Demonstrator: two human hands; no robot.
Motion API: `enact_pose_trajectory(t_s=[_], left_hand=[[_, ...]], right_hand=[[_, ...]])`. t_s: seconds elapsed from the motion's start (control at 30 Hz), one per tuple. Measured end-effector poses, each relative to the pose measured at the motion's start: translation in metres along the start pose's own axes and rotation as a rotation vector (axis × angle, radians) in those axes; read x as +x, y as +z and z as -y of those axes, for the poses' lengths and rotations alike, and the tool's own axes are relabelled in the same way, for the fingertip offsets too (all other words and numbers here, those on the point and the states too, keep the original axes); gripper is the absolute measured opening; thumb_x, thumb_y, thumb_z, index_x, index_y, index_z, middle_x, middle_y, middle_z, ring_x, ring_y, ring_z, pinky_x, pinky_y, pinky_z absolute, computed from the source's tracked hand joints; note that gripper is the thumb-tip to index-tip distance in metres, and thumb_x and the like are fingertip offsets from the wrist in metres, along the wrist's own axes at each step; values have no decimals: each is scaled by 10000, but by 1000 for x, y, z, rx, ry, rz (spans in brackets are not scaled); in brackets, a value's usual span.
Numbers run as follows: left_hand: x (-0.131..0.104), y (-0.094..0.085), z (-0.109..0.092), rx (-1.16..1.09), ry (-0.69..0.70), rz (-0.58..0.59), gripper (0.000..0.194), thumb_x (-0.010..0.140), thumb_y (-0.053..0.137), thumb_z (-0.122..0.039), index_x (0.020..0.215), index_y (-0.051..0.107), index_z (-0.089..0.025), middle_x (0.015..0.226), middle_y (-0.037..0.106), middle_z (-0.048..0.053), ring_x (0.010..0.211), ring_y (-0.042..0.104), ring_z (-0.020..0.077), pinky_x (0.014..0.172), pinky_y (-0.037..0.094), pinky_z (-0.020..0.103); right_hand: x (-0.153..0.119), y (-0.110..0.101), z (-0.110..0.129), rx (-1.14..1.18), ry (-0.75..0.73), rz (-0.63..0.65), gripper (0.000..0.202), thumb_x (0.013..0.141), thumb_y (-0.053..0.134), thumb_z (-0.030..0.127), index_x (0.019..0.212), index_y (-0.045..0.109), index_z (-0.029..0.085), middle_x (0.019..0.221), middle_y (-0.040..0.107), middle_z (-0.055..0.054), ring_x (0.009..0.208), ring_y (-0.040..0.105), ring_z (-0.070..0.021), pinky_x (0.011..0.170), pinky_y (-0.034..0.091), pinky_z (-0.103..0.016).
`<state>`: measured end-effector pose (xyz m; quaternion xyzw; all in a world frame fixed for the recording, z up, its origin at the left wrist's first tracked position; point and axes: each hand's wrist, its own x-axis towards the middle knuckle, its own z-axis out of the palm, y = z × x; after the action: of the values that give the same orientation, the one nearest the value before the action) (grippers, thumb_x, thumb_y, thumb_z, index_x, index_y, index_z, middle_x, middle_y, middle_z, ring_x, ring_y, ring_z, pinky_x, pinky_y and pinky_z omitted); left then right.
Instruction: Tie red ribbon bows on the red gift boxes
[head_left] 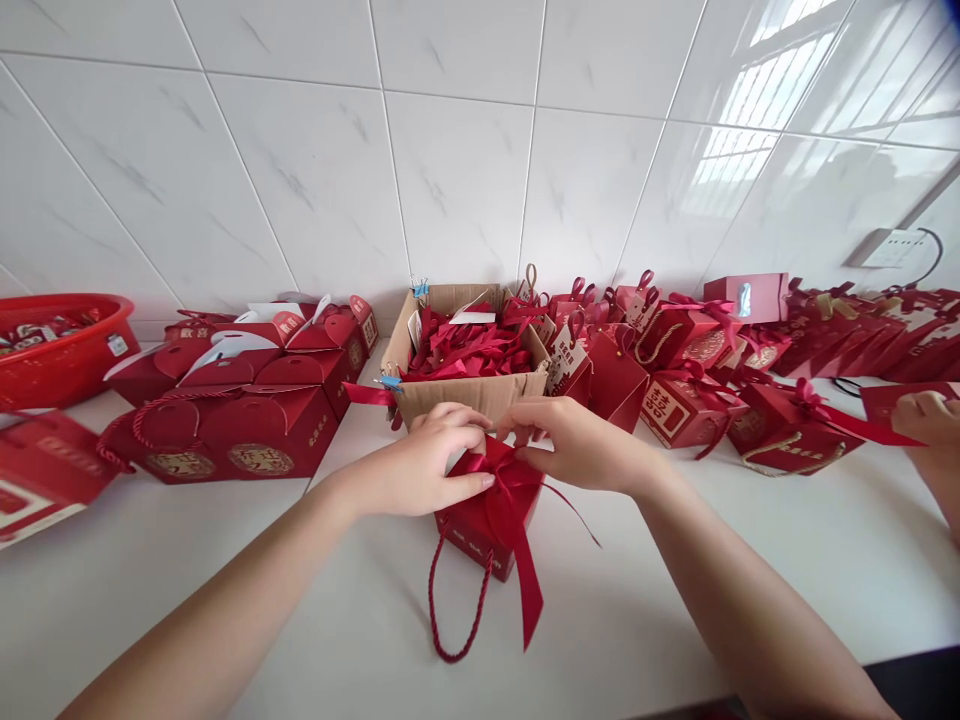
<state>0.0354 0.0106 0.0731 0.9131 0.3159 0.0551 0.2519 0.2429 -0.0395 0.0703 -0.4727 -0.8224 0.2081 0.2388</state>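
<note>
In the middle of the table stands a small red gift box (466,538) with a twisted rope handle (459,658) hanging down its near side. A red ribbon (517,545) is looped on top, one tail falling over the front. My left hand (439,460) is closed on the ribbon at its left, thumb near the knot. My right hand (574,440) pinches the ribbon from the right, its fingertips bent and partly hidden. Right behind the hands is a cardboard box (472,395) filled with cut red ribbons (472,345).
Red handled boxes (277,425) stand in a group at left, near a red plastic basket (67,360). Several ribboned gift boxes (686,405) crowd the right side. Another person's hand (926,415) is at the far right edge. A tiled wall (457,180) rises behind.
</note>
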Motion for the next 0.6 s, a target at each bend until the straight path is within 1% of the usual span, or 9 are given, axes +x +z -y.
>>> enact_pose_trajectory(t_s=[0.07,0.13,0.2,0.3,0.4,0.5,0.6], left_hand=[[1,1,1,19,-1,-12,233,831,545,-459,879,611,-241,1371,464,39,1335,299,291,1037,347,466],[1,2,3,36,-1,-10,250,820,557,-476,910,626,-253,1375,462,33,1342,286,293,1051,329,475],[0,1,6,45,-2,7,272,798,579,-500,923,634,-264,1389,452,23,1350,272,301,1053,326,481],[-3,-2,9,41,-26,42,310,770,595,-543,910,636,-270,1407,435,16,1347,278,313,1024,365,466],[-5,-5,10,44,-45,56,323,801,542,-561,899,638,-269,1412,432,12,1346,286,299,1012,380,444],[-5,-6,10,41,-59,67,357,848,460,-571,919,647,-276,1415,436,8,1362,260,282,1028,362,447],[-4,-6,9,52,-79,76,396,862,420,-588,933,654,-277,1424,428,14,1371,232,288,1046,335,474]], right_hand=[[-1,-3,2,-7,-68,32,303,752,510,-12,920,659,191,858,620,-11,761,552,-115,677,450,-228],[-2,-5,3,-3,-105,72,309,753,520,-20,903,686,193,873,603,-16,752,552,-107,663,446,-217],[-2,-7,4,-10,-103,103,338,763,525,-18,927,712,210,887,586,-22,738,556,-105,653,450,-218],[-4,-7,3,-27,-100,164,412,785,513,-5,1024,716,262,890,581,-28,739,570,-119,665,462,-239],[-5,-7,2,-33,-103,204,476,796,489,-6,1097,692,302,947,589,-33,767,582,-128,686,469,-250],[-5,-7,1,-63,-79,234,496,786,476,-17,1085,701,309,962,591,-36,735,573,-120,660,459,-246],[-5,-7,2,-74,-62,260,504,770,484,-21,1077,708,310,935,593,-34,712,558,-113,639,447,-232]])
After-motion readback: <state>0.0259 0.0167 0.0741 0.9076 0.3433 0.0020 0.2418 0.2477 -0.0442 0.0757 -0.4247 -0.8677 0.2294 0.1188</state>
